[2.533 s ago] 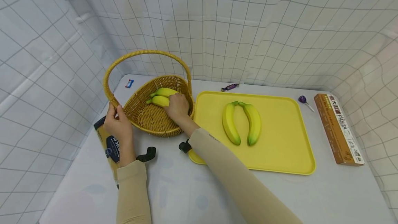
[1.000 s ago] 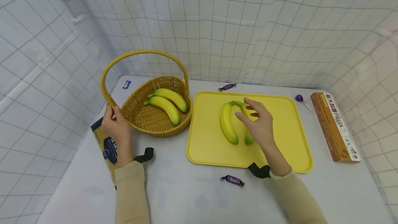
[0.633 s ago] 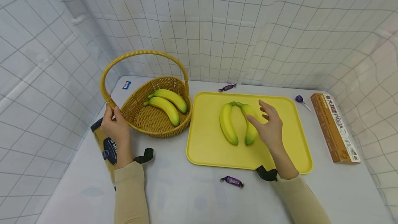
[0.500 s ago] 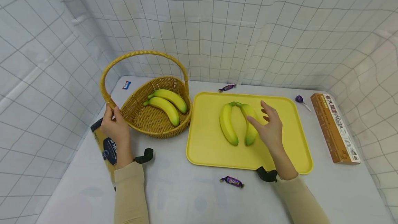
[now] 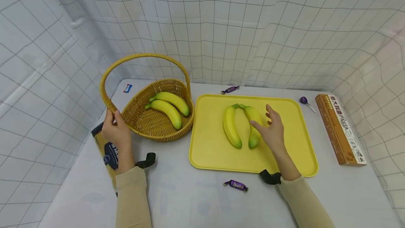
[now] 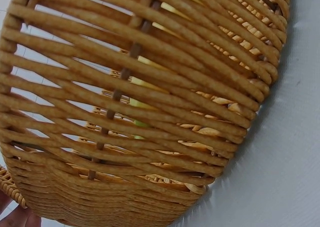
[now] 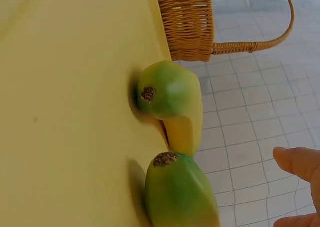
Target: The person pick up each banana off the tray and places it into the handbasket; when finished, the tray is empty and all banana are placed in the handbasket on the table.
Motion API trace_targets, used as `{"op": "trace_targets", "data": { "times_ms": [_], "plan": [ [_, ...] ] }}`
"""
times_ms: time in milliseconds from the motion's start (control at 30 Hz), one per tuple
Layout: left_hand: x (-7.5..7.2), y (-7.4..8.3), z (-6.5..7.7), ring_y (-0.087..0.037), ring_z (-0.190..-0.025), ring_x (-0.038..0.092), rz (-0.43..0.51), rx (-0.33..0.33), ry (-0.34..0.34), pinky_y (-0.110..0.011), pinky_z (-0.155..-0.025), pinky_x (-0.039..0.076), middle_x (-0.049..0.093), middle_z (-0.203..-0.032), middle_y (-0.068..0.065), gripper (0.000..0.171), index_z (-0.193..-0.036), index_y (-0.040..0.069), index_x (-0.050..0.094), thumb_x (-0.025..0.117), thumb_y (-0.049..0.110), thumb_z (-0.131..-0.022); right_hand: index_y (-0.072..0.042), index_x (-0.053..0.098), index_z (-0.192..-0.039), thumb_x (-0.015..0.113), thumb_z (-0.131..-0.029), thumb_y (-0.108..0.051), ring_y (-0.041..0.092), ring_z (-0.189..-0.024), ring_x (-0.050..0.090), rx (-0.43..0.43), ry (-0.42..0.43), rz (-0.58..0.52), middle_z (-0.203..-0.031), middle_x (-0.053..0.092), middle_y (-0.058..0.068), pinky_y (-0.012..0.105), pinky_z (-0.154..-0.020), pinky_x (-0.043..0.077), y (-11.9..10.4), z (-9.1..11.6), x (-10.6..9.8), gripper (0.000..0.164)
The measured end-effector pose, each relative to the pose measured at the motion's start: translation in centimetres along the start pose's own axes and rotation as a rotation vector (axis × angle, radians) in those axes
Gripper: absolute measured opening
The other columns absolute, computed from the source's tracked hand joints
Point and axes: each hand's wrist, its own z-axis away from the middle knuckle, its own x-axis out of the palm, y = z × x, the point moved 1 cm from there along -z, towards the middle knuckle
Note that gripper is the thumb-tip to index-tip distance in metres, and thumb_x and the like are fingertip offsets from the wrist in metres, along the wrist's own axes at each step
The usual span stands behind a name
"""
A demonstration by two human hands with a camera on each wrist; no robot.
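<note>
My left hand (image 5: 117,133) pinches the foot of the handle on a wicker basket (image 5: 152,124). Inside the basket two bananas (image 5: 164,108) lie side by side. The basket's woven wall (image 6: 115,107) fills most of the left wrist view, with fingertips low in the corner. Two more bananas (image 5: 231,127) rest on a yellow tray (image 5: 205,150), stems meeting at the top. Over the tray, my right hand (image 5: 273,133) holds nothing, its thumb and fingers spread beside the right-hand banana (image 5: 254,134). The right wrist view shows both green banana ends (image 7: 182,197) close up.
A purple-wrapped candy (image 5: 236,185) lies in front of the tray, another (image 5: 230,90) behind it. A lollipop (image 5: 303,100) and a pasta box (image 5: 340,131) are at the right. Left of the basket are a small blue-and-red wrapped sweet (image 5: 127,88) and a dark-and-gold packet (image 5: 107,154).
My right hand has left the bananas in the basket and moved right, over the tray. The front candy, earlier hidden by the arm, now shows. My left hand keeps its hold on the handle.
</note>
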Motion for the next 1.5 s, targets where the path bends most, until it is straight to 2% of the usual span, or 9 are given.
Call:
{"op": "trace_targets", "data": {
  "times_ms": [367, 633, 833, 1100, 1300, 1500],
  "plan": [
    [-0.1, 0.0, 0.0, -0.010, -0.100, 0.066, 0.014, 0.019, -0.001, -0.007, -0.071, 0.042, 0.073, -0.113, -0.005, 0.027, -0.117, 0.013, 0.073, 0.054, 0.024, -0.100, -0.008, 0.023, -0.155, 0.073, -0.088, -0.024, 0.037, -0.136, 0.037, 0.065, -0.057, 0.028, -0.153, 0.033, 0.021, 0.050, -0.109, 0.035, 1.2, -0.3, 0.7, 0.086],
    [0.0, 0.1, 0.1, -0.011, -0.102, 0.066, 0.027, 0.000, -0.001, -0.009, -0.073, 0.043, 0.072, -0.115, 0.000, 0.027, -0.117, 0.014, 0.073, 0.055, 0.023, -0.100, -0.007, 0.023, -0.155, 0.073, -0.088, -0.026, 0.039, -0.134, 0.039, 0.113, -0.076, 0.062, -0.152, 0.032, 0.023, 0.050, -0.108, 0.038, 2.4, -0.4, 1.3, 0.086],
    [0.1, 0.0, 0.1, -0.010, -0.102, 0.065, 0.025, 0.002, -0.011, -0.009, -0.072, 0.043, 0.072, -0.116, -0.003, 0.028, -0.120, 0.014, 0.071, 0.054, 0.023, -0.100, -0.006, 0.017, -0.156, 0.072, -0.088, -0.030, 0.040, -0.135, 0.038, 0.162, -0.078, 0.052, -0.153, 0.033, 0.022, 0.051, -0.109, 0.036, 2.9, -0.4, 1.6, 0.091],
    [0.0, -0.1, 0.1, -0.013, -0.103, 0.066, 0.022, 0.003, -0.006, -0.009, -0.073, 0.043, 0.072, -0.116, -0.002, 0.028, -0.120, 0.015, 0.071, 0.054, 0.024, -0.100, -0.004, 0.018, -0.156, 0.071, -0.089, -0.031, 0.038, -0.133, 0.040, 0.161, -0.080, 0.069, -0.151, 0.034, 0.022, 0.051, -0.108, 0.037, 3.2, -0.3, 1.7, 0.090],
    [-0.1, 0.1, 0.2, -0.013, -0.100, 0.066, 0.016, -0.003, 0.007, -0.009, -0.072, 0.042, 0.073, -0.110, -0.002, 0.025, -0.114, 0.011, 0.073, 0.056, 0.022, -0.099, 0.000, 0.022, -0.154, 0.070, -0.089, -0.030, 0.038, -0.131, 0.041, 0.151, -0.090, 0.086, -0.149, 0.037, 0.024, 0.050, -0.108, 0.036, 3.4, -0.3, 1.9, 0.086],
    [0.1, 0.0, 0.0, -0.014, -0.100, 0.066, 0.004, -0.001, 0.028, -0.008, -0.070, 0.041, 0.073, -0.112, -0.002, 0.025, -0.116, 0.011, 0.073, 0.055, 0.019, -0.099, 0.001, 0.025, -0.153, 0.069, -0.090, -0.031, 0.039, -0.132, 0.040, 0.134, -0.081, 0.110, -0.147, 0.040, 0.026, 0.050, -0.110, 0.033, 3.7, -0.4, 2.1, 0.084]
  ]
}}
